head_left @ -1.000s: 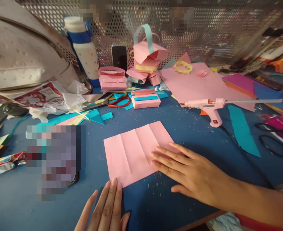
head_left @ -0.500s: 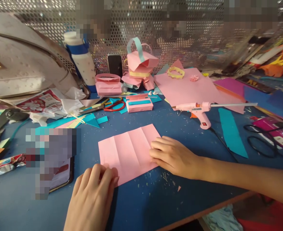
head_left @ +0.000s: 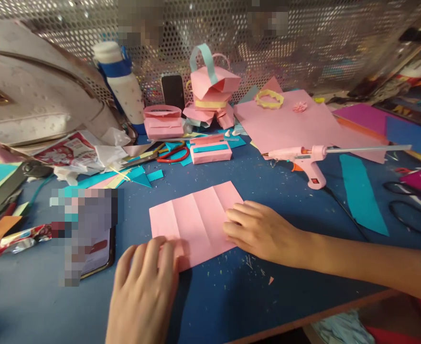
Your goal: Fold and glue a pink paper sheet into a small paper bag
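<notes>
A sheet of pink paper (head_left: 199, 220) with several parallel creases lies nearly flat on the blue table. My left hand (head_left: 147, 277) grips its near left corner, fingers bent over the edge and the thumb mostly hidden. At the right edge, the curled fingers of my right hand (head_left: 253, 231) hold the paper, their tips resting on it. Beyond the sheet sits a small folded pink paper box (head_left: 212, 154) with a blue strip across it.
A pink glue gun (head_left: 303, 157) lies at the right, its cord trailing forward. Red-handled scissors (head_left: 174, 154) and paper scraps lie behind the sheet. To the left are a phone (head_left: 97, 248), a white backpack (head_left: 34, 86) and a bottle (head_left: 120, 81). A blue paper strip (head_left: 362, 196) lies right.
My left hand has shifted slightly up along the paper's left corner. My right hand keeps its place at the right edge. The whole view has turned a little to the left.
</notes>
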{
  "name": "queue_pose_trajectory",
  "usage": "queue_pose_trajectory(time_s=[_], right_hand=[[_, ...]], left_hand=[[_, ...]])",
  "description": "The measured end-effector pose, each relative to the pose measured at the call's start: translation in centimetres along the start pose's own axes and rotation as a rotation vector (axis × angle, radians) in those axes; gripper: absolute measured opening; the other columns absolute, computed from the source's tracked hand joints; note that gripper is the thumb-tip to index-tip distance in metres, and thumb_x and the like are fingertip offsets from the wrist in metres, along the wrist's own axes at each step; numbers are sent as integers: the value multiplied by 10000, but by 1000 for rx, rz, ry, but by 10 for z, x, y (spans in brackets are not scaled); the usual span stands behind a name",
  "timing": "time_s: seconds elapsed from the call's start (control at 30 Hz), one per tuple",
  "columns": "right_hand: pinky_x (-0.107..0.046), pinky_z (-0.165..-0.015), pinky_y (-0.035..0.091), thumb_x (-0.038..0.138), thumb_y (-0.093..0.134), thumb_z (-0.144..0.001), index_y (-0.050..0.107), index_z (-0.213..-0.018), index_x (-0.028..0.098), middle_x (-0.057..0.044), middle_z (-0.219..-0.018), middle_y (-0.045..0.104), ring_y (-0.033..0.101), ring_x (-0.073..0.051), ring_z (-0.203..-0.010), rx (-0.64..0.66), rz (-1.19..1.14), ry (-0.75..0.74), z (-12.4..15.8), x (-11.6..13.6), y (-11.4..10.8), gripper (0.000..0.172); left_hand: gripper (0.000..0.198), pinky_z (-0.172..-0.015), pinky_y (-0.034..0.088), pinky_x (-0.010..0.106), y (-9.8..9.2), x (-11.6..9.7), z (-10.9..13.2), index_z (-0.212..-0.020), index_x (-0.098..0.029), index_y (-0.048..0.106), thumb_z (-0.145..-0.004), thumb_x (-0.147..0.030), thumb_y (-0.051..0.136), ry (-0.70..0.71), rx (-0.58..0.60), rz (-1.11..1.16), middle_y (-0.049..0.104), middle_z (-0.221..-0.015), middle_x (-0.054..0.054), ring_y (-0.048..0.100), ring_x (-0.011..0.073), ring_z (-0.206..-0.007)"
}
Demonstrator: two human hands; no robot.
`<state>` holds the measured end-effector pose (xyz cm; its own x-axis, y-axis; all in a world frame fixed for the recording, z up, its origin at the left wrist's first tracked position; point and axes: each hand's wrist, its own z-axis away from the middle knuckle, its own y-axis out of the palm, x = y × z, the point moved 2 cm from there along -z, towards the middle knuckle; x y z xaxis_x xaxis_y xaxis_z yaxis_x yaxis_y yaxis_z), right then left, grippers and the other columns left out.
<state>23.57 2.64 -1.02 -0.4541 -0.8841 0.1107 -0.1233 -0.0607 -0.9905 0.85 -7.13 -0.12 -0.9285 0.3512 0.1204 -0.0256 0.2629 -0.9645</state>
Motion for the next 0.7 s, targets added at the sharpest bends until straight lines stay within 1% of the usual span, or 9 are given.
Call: queue_pose_trajectory(time_s=[0.07, 0.13, 0.23, 0.33, 0.4, 0.47, 0.57, 0.63, 0.7], right_hand=[[-325, -690, 272, 252, 458, -983, 497, -830, 204, -15, -842, 528, 428, -188, -779, -5, -10, -6, -1, 0, -1, 166], [-325, -695, 277, 274, 449, -993, 503, -840, 205, -16, -853, 536, 436, -191, -793, -14, -35, -8, -1, 0, -1, 177], [-326, -717, 289, 276, 447, -996, 513, -860, 204, -17, -877, 545, 448, -192, -817, -21, -63, 4, -1, 0, 0, 167], [-325, -719, 293, 250, 463, -984, 512, -853, 202, -18, -875, 544, 450, -192, -814, -22, -64, 10, -1, 0, 0, 148], [-326, -714, 293, 250, 465, -982, 510, -839, 201, -19, -865, 542, 447, -193, -805, -19, -55, 6, -1, 0, 0, 157], [-325, -711, 293, 250, 472, -978, 508, -829, 201, -19, -860, 539, 443, -192, -799, -16, -49, 5, 0, 0, 0, 161], [-322, -712, 296, 244, 483, -972, 514, -841, 200, -20, -866, 537, 443, -190, -803, -16, -50, 12, 0, -1, 1, 141], [-321, -716, 299, 246, 481, -973, 519, -850, 199, -22, -872, 538, 445, -189, -806, -17, -51, 16, 0, 0, 1, 137], [-320, -716, 301, 252, 478, -976, 519, -849, 198, -23, -873, 538, 445, -188, -805, -20, -52, 17, 0, 0, 1, 144]], left_hand=[[329, -923, 456, 425, -1, -17, -7, -1197, -119, 607, -926, -114, 419, 92, -86, 98, 653, -1166, 105, 596, 249, -1013], [388, -988, 449, 357, 1, -34, -12, -1295, -73, 552, -941, -123, 402, 224, -131, 179, 606, -1321, 109, 565, 228, -1173], [453, -1034, 447, 355, 7, -50, -12, -1366, -46, 490, -985, -275, 403, 313, -119, 170, 527, -1430, 114, 494, 239, -1309], [588, -1034, 461, 349, 12, -53, -6, -1391, -29, 460, -973, -442, 436, 339, -96, 138, 491, -1455, 139, 464, 262, -1345], [632, -1040, 457, 316, 13, -52, 0, -1397, -35, 455, -957, -490, 457, 334, -98, 133, 483, -1462, 136, 455, 253, -1355], [605, -1076, 423, 296, 13, -52, 6, -1388, -55, 472, -965, -487, 442, 285, -103, 138, 486, -1463, 119, 446, 236, -1363], [553, -1176, 295, 295, 14, -49, 18, -1354, -80, 518, -990, -475, 387, 180, -133, 141, 511, -1446, 98, 438, 211, -1370], [555, -1219, 207, 303, 16, -46, 26, -1337, -83, 539, -993, -486, 373, 139, -160, 122, 538, -1423, 94, 451, 201, -1360], [552, -1234, 173, 318, 17, -41, 34, -1341, -83, 539, -994, -482, 382, 124, -181, 97, 562, -1399, 91, 475, 200, -1341]])
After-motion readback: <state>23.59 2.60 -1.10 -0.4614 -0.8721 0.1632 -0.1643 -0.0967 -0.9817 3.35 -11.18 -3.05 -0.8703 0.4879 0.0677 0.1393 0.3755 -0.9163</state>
